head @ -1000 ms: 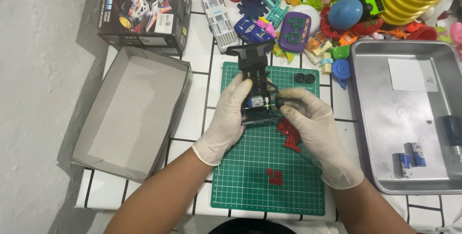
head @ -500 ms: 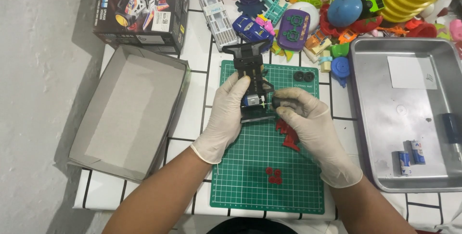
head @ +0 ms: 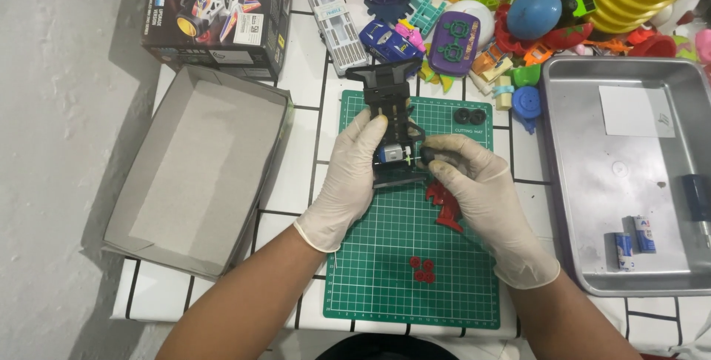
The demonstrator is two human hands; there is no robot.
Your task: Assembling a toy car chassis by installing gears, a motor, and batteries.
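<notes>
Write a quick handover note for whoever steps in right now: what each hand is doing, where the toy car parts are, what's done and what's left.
Left hand, gloved: grips the black toy car chassis from its left side, over the green cutting mat.
Right hand, gloved: fingertips pinch a small dark part against the chassis's right side, by the silver motor.
Loose on the mat: red plastic piece, small red gears, two black wheels.
Two batteries lie in the metal tray.
Done: motor sits in the chassis.
Left: wheels, red parts and batteries not yet fitted.

White tiled table (head: 296, 182) (dark grout), grey floor (head: 52, 145).
</notes>
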